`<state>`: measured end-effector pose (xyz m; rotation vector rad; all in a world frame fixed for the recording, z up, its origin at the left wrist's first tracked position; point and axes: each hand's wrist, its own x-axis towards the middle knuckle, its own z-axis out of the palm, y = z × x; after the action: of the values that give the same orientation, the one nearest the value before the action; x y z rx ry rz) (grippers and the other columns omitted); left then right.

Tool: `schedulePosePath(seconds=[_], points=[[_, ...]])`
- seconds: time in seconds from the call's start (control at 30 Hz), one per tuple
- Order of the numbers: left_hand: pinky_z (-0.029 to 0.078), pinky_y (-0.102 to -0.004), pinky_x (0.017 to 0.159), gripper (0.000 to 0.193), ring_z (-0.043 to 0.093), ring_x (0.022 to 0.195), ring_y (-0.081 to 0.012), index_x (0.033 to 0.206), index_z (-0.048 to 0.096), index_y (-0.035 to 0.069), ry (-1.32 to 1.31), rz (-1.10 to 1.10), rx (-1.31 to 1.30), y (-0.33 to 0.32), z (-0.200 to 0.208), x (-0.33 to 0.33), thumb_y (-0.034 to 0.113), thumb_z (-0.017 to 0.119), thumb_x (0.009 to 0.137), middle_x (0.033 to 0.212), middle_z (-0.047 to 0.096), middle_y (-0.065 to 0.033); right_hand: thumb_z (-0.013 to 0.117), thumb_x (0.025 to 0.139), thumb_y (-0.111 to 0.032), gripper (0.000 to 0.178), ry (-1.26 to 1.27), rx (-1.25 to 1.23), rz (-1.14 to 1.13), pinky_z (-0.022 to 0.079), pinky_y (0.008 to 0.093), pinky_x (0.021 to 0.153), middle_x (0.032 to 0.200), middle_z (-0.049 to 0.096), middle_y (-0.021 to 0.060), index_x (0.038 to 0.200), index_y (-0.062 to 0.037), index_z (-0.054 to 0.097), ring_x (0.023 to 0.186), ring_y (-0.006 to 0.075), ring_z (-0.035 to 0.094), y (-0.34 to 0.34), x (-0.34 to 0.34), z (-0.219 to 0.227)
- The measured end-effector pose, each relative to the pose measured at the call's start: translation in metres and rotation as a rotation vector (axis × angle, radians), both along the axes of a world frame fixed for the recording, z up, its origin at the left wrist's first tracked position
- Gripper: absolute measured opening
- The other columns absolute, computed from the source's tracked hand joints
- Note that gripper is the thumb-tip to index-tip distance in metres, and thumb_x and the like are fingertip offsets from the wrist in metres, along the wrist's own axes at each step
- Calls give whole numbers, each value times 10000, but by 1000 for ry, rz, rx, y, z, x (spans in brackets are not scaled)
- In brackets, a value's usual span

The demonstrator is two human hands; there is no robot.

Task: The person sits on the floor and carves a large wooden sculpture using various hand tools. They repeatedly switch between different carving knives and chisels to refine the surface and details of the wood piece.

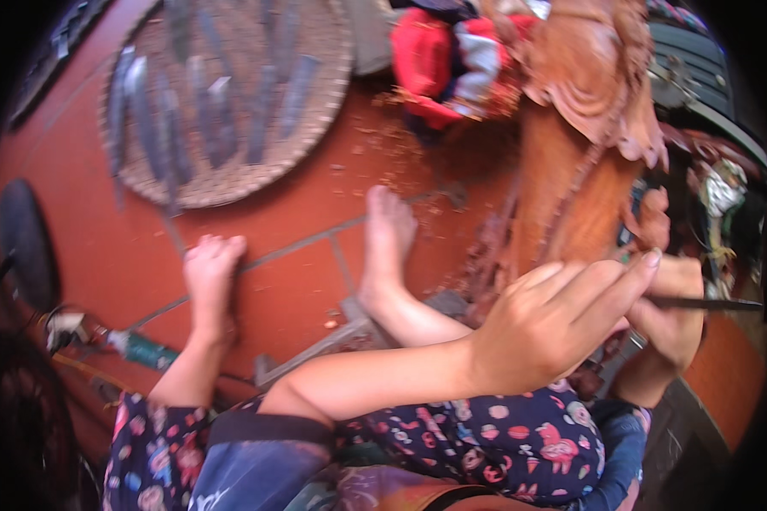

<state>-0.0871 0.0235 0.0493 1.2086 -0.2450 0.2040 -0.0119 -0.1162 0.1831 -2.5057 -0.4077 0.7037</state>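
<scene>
My right hand (677, 328) is closed on a thin dark carving chisel (720, 303), whose shaft sticks out to the right. Close against it, my left hand (545, 315) reaches across from the left, its fingers pressed together and bent over. Whatever lies under those fingers is hidden, and both hands are a little blurred. Just beyond them stands a large piece of carved reddish-brown wood (562, 196), with scalloped relief at its far end and a smoother stretch nearer me. A small carved knob (654, 220) shows next to my right hand.
Several metal chisels lie on a round woven tray (298, 166) at the far left. Wood shavings (392, 140) litter the red tiled floor (298, 264) around my bare feet. A green power tool (149, 349) lies at left, near a black disc (30, 243). Red cloth (422, 55) is bunched at the back.
</scene>
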Motion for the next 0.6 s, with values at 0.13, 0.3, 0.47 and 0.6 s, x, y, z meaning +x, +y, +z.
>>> schedulePosePath(seconds=[0.13,0.3,0.47,0.6], points=[[487,-377,808,587,555,951,-277,1255,709,54,34,-59,-72,26,6,14,113,843,687,1166,652,-134,773,652,-36,161,52,-44,50,487,368,557,656,641,124,766,31,681,586,288,655,2,-17,-12],[501,-392,798,272,626,892,-321,1028,718,1,9,30,-149,35,8,19,12,768,761,987,655,-138,760,714,-64,142,120,4,198,503,410,564,689,651,154,825,-13,687,625,367,657,14,-13,-23],[523,-298,701,101,644,772,-142,948,703,-10,316,342,6,111,-43,74,90,707,936,868,704,-69,808,830,-186,292,106,97,232,567,375,677,908,748,165,1050,-6,741,783,341,729,26,-9,-22],[569,-313,745,202,738,760,-179,987,792,3,632,717,491,206,-146,193,173,765,881,864,781,-134,792,844,-190,268,166,60,243,577,382,722,957,757,160,1043,-18,746,826,335,736,18,-12,-23]])
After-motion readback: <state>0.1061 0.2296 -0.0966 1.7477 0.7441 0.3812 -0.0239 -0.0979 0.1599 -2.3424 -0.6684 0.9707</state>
